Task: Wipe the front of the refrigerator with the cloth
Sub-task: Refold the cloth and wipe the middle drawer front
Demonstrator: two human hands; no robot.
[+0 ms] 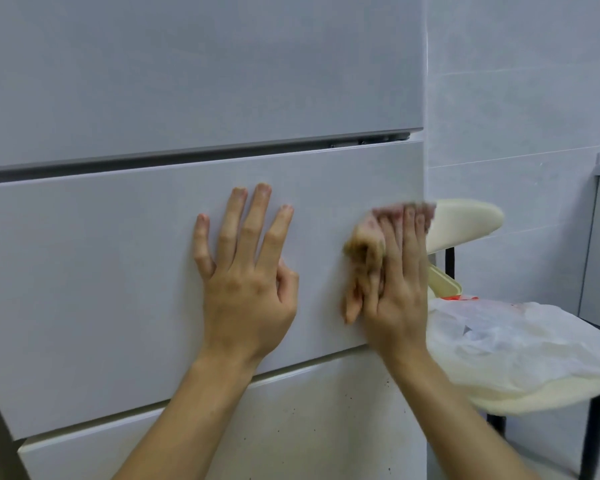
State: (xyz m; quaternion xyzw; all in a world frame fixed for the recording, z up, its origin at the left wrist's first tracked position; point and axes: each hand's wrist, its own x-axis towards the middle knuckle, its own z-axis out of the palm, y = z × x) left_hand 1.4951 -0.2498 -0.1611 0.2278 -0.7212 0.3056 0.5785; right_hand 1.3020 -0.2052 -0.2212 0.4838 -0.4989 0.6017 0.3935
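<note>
The white refrigerator (118, 271) fills most of the view, with an upper door, a middle drawer front and a lower drawer front. My left hand (246, 268) lies flat on the middle drawer front, fingers straight and spread. My right hand (395, 282) presses a brownish cloth (364, 251) flat against the right end of the same drawer front, close to the fridge's right edge. The cloth is blurred and bunched under the fingers and palm, and it sticks out to the left and above the fingertips.
A cream chair (471, 220) with black legs stands right of the fridge, a white plastic bag (513, 341) lying on its seat. A tiled wall (520, 98) is behind it. Dark specks dot the lower drawer front (326, 427).
</note>
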